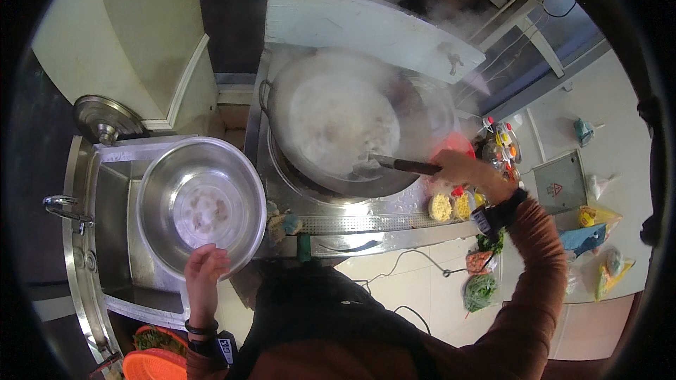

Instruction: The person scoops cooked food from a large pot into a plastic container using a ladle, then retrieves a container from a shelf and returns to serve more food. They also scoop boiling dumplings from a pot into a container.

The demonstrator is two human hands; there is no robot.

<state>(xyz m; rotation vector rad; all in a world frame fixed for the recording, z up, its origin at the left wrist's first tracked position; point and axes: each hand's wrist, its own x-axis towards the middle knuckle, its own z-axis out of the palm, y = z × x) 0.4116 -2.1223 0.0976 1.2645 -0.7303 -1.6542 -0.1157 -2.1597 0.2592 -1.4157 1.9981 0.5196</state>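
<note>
Dark at the handle, a metal cooking spatula or ladle (407, 164) is gripped in my right hand (458, 171). Its metal head dips into pale, steaming liquid (338, 126) at the near right of a large wok (388, 187). Steam blurs what is in the liquid. My left hand (206, 264) is at the near rim of a wide stainless steel basin (158, 206), fingers bent; whether it grips the rim, I cannot tell. Low in the basin are patches of whitish foam or residue.
The basin overlaps a steel sink (113, 221) with a tap (68, 208). A metal lid (108, 116) leans behind it. Right of the wok stand a red bowl (458, 145), tubs of chopped yellowish food (440, 207) and bottles (504, 140). Orange baskets (153, 364) sit at lower left.
</note>
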